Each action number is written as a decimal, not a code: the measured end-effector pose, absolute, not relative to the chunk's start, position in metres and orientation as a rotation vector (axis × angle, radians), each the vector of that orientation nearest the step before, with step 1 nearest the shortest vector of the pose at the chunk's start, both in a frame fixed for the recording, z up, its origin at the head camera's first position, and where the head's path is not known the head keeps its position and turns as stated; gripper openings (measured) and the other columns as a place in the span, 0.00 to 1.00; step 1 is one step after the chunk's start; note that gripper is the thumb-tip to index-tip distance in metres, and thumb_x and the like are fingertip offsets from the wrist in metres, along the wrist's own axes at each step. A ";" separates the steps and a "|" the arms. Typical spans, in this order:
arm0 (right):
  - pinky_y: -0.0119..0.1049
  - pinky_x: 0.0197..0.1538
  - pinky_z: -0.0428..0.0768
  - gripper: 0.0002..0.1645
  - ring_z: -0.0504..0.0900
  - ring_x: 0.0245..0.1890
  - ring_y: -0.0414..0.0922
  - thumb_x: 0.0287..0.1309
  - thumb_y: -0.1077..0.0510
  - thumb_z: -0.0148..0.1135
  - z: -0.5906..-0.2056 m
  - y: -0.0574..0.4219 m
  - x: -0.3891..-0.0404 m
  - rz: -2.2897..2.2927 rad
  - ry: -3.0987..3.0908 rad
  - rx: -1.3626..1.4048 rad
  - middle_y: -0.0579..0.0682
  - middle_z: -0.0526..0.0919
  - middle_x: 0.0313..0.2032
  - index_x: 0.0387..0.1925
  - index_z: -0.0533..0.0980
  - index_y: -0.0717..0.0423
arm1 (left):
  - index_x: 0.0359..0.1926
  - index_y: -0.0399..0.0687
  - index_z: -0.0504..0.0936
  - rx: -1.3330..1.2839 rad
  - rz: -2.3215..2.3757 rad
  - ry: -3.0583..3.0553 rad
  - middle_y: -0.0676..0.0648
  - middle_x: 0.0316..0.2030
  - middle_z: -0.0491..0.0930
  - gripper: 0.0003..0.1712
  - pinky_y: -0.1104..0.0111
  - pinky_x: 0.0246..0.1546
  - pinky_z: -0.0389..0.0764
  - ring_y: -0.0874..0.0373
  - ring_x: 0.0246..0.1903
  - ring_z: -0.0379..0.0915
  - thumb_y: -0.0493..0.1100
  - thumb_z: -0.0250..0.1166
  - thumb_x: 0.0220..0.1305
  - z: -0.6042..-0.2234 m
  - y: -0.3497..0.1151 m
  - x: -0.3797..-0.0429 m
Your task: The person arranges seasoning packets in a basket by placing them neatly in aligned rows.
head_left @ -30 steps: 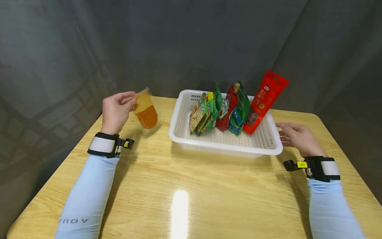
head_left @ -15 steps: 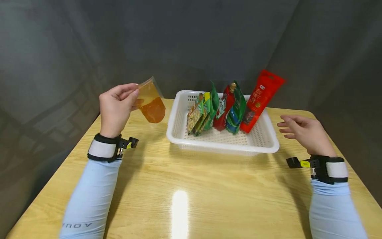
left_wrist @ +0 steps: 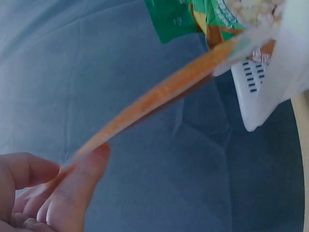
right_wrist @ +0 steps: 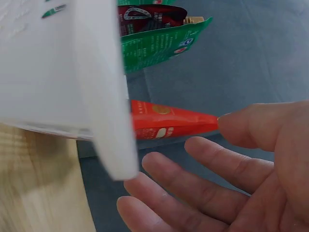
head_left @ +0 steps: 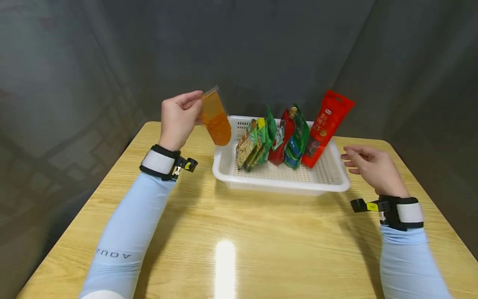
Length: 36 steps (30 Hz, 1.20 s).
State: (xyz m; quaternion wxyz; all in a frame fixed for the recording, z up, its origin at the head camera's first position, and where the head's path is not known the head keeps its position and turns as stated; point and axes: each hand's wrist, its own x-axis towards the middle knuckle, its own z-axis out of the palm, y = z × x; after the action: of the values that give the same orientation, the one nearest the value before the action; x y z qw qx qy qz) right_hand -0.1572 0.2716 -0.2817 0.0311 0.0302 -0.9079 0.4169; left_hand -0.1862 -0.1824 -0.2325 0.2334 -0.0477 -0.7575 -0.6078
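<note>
My left hand (head_left: pixel 178 120) pinches the top edge of a flat clear pouch (head_left: pixel 217 124) with orange contents. The pouch hangs tilted in the air by the left end of a white plastic basket (head_left: pixel 284 187), its lower end overlapping the rim in the head view. Seen edge-on in the left wrist view, the pouch (left_wrist: pixel 164 92) runs from thumb and fingers toward the basket. At the basket's right end is my right hand (head_left: pixel 377 170), its fingers loosely extended. In the right wrist view these fingers (right_wrist: pixel 178 183) lie close to the rim; whether they touch it I cannot tell.
Inside the basket stand several green-and-yellow packets (head_left: pixel 254 145), a red spouted pouch (head_left: pixel 282 139), a green pouch (head_left: pixel 297 143) and a long red packet (head_left: pixel 326 128) leaning right above the rim. A wooden table (head_left: pixel 261 241) bears the basket; a dark curtain (head_left: pixel 239 54) hangs behind.
My left hand has carried the orange pouch up and rightward to the basket's left end. The right hand moved off the basket's end, then came back close to it.
</note>
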 end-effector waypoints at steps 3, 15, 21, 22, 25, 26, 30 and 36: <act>0.28 0.40 0.82 0.36 0.81 0.50 0.51 0.74 0.42 0.47 -0.285 0.274 -0.157 1.299 -2.807 0.091 0.69 0.74 0.60 0.68 0.66 0.67 | 0.61 0.42 0.80 -0.111 -1.651 -2.157 0.42 0.53 0.82 0.19 0.67 0.36 0.84 0.53 0.46 0.83 0.37 0.59 0.71 -0.230 -0.175 -0.193; 0.27 0.38 0.82 0.36 0.82 0.49 0.59 0.74 0.44 0.47 -0.285 0.273 -0.151 1.257 -2.862 0.056 0.70 0.74 0.59 0.68 0.66 0.68 | 0.69 0.42 0.71 -0.129 -1.654 -2.394 0.43 0.64 0.73 0.23 0.68 0.41 0.83 0.53 0.55 0.77 0.37 0.53 0.75 -0.230 -0.152 -0.208; 0.26 0.38 0.82 0.35 0.80 0.50 0.63 0.75 0.45 0.47 -0.284 0.272 -0.150 1.252 -2.874 0.079 0.71 0.73 0.60 0.68 0.65 0.68 | 0.69 0.38 0.69 -0.157 -1.690 -2.473 0.41 0.65 0.71 0.24 0.65 0.42 0.83 0.50 0.56 0.76 0.35 0.51 0.75 -0.228 -0.150 -0.214; 0.26 0.38 0.82 0.35 0.80 0.50 0.63 0.75 0.44 0.47 -0.285 0.272 -0.150 1.250 -2.875 0.079 0.71 0.73 0.60 0.68 0.66 0.68 | 0.69 0.38 0.69 -0.156 -1.680 -2.488 0.41 0.65 0.71 0.24 0.65 0.43 0.83 0.50 0.56 0.76 0.35 0.51 0.75 -0.228 -0.150 -0.214; 0.27 0.38 0.82 0.35 0.80 0.50 0.64 0.75 0.44 0.47 -0.285 0.270 -0.151 1.246 -2.872 0.086 0.71 0.73 0.60 0.68 0.66 0.69 | 0.68 0.37 0.70 -0.151 -1.639 -2.530 0.40 0.65 0.71 0.23 0.64 0.42 0.83 0.49 0.56 0.76 0.35 0.51 0.75 -0.228 -0.150 -0.216; 0.27 0.38 0.82 0.35 0.80 0.50 0.64 0.75 0.44 0.47 -0.285 0.270 -0.151 1.245 -2.872 0.087 0.71 0.73 0.60 0.68 0.66 0.69 | 0.68 0.37 0.70 -0.149 -1.611 -2.545 0.40 0.65 0.71 0.23 0.64 0.42 0.83 0.49 0.55 0.77 0.35 0.51 0.75 -0.228 -0.150 -0.216; 0.28 0.39 0.82 0.35 0.80 0.50 0.63 0.74 0.44 0.47 -0.284 0.267 -0.151 1.242 -2.875 0.082 0.70 0.73 0.60 0.68 0.66 0.69 | 0.68 0.39 0.71 -0.149 -1.425 -2.612 0.41 0.64 0.73 0.23 0.69 0.33 0.83 0.55 0.38 0.80 0.36 0.50 0.76 -0.232 -0.147 -0.217; 0.31 0.40 0.83 0.36 0.81 0.50 0.61 0.74 0.42 0.48 -0.284 0.263 -0.150 1.226 -2.880 0.066 0.68 0.74 0.60 0.67 0.68 0.67 | 0.69 0.43 0.71 -0.095 -1.264 -2.698 0.44 0.65 0.72 0.24 0.68 0.23 0.81 0.58 0.18 0.68 0.38 0.50 0.75 -0.239 -0.140 -0.221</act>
State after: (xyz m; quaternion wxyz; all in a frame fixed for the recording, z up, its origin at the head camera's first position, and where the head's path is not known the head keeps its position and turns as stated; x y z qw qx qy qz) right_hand -0.1498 0.2630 -0.2835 0.0051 0.0212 -0.9199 0.3916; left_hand -0.2207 -0.1403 -0.2391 0.0804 -0.0317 -0.9021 -0.4228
